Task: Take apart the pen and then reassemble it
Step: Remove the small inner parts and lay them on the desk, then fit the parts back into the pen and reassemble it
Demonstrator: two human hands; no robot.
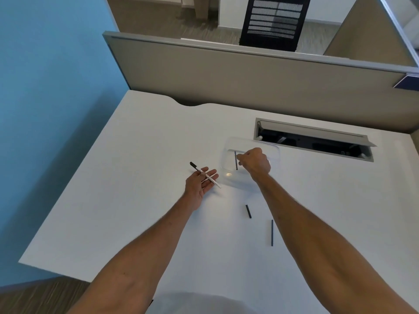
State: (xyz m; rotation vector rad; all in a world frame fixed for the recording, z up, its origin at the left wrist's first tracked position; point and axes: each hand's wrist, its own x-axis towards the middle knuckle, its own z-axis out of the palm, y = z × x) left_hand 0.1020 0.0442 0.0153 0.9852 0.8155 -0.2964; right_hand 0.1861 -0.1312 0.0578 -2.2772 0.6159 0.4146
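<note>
Pen parts number four: one white pen body [205, 174] with a black end lies across the spread left hand [199, 184]; one dark rod [236, 160], pinched by the right hand [255, 163], stands over the clear tray [274, 150]; two dark pieces [248, 211] [272, 232] lie on the desk [127, 200] at five o'clock of the tray.

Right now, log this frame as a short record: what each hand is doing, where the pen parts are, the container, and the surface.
left hand: palm up, fingers open, a pen with a black cap lying across them
right hand: closed on a thin dark rod over the clear container
clear container: on the desk beyond the right hand, contents otherwise not discernible
loose parts: short dark piece and long thin dark piece on the desk between the forearms
surface: white desk
</note>
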